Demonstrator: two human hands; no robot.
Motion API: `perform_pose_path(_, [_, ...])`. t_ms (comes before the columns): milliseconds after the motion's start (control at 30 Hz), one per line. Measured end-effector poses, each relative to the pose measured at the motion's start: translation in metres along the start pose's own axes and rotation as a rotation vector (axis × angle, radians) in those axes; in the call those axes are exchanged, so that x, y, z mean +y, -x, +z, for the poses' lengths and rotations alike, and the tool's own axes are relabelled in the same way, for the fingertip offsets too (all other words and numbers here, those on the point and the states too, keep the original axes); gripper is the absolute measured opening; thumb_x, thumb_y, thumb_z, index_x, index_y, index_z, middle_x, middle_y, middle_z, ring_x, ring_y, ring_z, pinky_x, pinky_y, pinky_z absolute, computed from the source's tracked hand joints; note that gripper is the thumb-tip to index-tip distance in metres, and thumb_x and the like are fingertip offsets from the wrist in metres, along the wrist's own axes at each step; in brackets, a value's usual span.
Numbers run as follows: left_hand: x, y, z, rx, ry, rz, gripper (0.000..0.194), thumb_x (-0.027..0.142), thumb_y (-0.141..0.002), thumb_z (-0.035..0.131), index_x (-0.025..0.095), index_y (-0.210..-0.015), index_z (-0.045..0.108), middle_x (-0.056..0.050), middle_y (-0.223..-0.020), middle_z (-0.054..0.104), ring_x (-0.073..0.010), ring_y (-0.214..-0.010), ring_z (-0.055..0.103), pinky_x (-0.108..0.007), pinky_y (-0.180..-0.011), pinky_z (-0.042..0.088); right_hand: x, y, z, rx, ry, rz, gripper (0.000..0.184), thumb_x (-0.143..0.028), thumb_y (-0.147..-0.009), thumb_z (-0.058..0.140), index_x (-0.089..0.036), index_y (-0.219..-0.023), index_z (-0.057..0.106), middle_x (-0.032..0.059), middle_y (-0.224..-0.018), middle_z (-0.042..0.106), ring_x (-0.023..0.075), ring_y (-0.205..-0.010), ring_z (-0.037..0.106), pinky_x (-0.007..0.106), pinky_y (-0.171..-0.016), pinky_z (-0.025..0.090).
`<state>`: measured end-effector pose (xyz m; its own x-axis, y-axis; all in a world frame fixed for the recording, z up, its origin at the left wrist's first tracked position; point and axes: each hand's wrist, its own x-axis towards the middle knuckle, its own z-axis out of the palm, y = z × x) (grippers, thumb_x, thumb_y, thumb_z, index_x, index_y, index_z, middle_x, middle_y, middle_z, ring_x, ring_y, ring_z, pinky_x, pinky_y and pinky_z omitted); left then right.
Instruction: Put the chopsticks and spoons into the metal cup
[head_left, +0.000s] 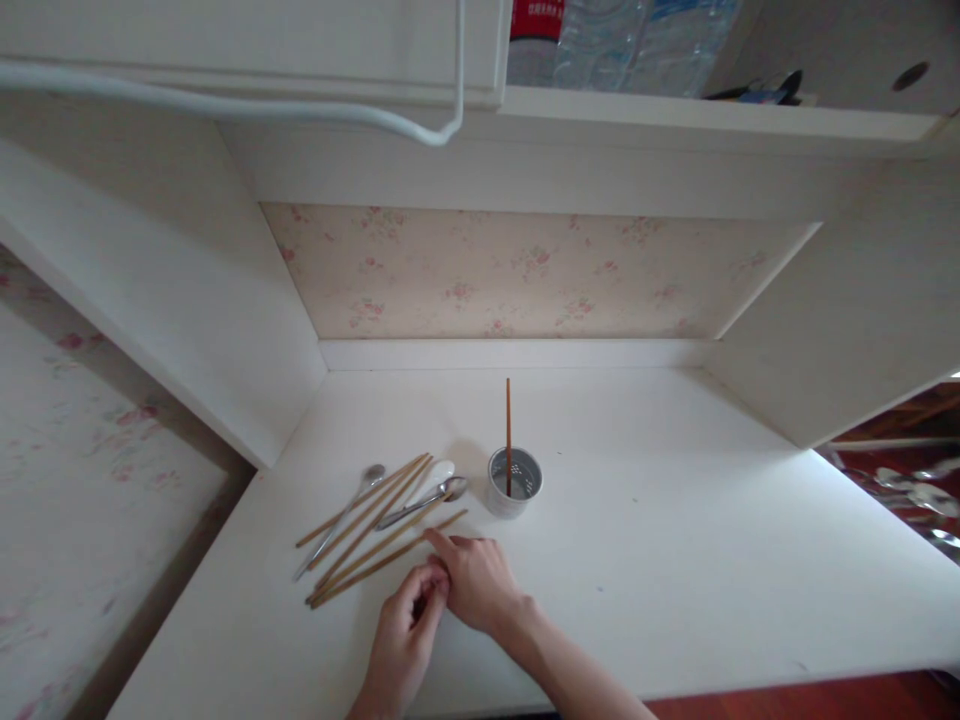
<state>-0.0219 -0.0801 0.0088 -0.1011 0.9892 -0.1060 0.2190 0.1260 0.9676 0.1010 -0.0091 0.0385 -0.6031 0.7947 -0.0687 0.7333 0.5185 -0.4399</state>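
Note:
My left hand [405, 625] is closed, thumb and fingers pressed together against my right hand; whatever they hold, if anything, is hidden. Over the table's front half, my right hand [480, 580] has its index finger stretched leftward, its tip at the nearest wooden chopstick [375, 566]. The rest of its fingers are partly hidden. Several more chopsticks [360, 520] lie in a loose slanted bundle. Among them are a long-handled metal spoon [337, 527], another metal spoon [454, 488] and a white spoon [441, 470]. One brown chopstick [508, 420] stands upright in a grey perforated holder [504, 505].
The white tabletop [660, 560] runs back to a low ledge and floral wallpaper [480, 270]. White side panels [847, 280] flank it. Overhead, a shelf holds plastic bottles [637, 40], and a white cable [300, 108] hangs at the upper left.

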Motion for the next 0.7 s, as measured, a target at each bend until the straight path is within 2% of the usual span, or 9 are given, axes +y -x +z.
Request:
perform_pose_path(100, [-0.003, 0.0, -0.001, 0.037, 0.038, -0.009, 0.03, 0.045, -0.089, 0.05, 0.018, -0.09, 0.063, 0.002, -0.064, 0.051, -0.0134, -0.059, 0.046, -0.022, -0.055, 0.038, -0.003, -0.015, -0.001, -0.05, 0.064, -0.059, 0.022, -0.03, -0.085, 0.05, -0.025, -0.104, 0.06, 0.004, -0.087, 0.075, 0.0222, -0.076, 0.07, 0.025, -0.06, 0.04])
perform_pose_path(200, [-0.004, 0.0, -0.001, 0.026, 0.072, -0.018, 0.03, 0.045, -0.089, 0.05, 0.018, -0.091, 0.062, 0.004, -0.061, 0.044, -0.0118, -0.056, 0.04, -0.022, -0.052, 0.033, -0.001, -0.023, 0.002, -0.063, 0.123, -0.066, 0.015, -0.029, -0.086, 0.05, -0.024, -0.095, 0.061, 0.0033, -0.086, 0.074, 0.0214, -0.076, 0.07, 0.024, -0.06, 0.04])
perform_pose_path(433, [-0.002, 0.0, -0.001, -0.048, 0.092, -0.028, 0.032, 0.046, -0.09, 0.05, 0.016, -0.092, 0.062, 0.004, -0.062, 0.044, -0.0114, -0.058, 0.04, -0.022, -0.054, 0.033, 0.003, -0.027, 0.007, -0.074, 0.198, -0.065, 0.019, -0.03, -0.084, 0.055, -0.025, -0.102, 0.057, 0.0029, -0.084, 0.074, 0.0229, -0.072, 0.069, 0.025, -0.058, 0.041])
perform_pose_path(600, [-0.007, 0.002, -0.002, -0.087, 0.063, -0.039, 0.037, 0.049, -0.09, 0.047, 0.016, -0.091, 0.061, 0.003, -0.063, 0.043, -0.0111, -0.057, 0.039, -0.022, -0.053, 0.032, 0.006, -0.011, 0.002, 0.07, 0.165, -0.007, 0.014, -0.025, -0.091, 0.047, -0.025, -0.101, 0.058, 0.0023, -0.083, 0.074, 0.02, -0.071, 0.07, 0.022, -0.056, 0.041])
perform_pose_path(700, [-0.008, 0.0, -0.002, -0.087, 0.047, -0.041, 0.037, 0.05, -0.089, 0.047, 0.016, -0.091, 0.062, 0.003, -0.063, 0.044, -0.0114, -0.058, 0.039, -0.022, -0.053, 0.032, 0.002, 0.006, -0.01, 0.221, 0.017, 0.068, 0.022, -0.026, -0.098, 0.037, -0.025, -0.101, 0.058, 0.0012, -0.079, 0.073, 0.0178, -0.067, 0.07, 0.021, -0.055, 0.042])
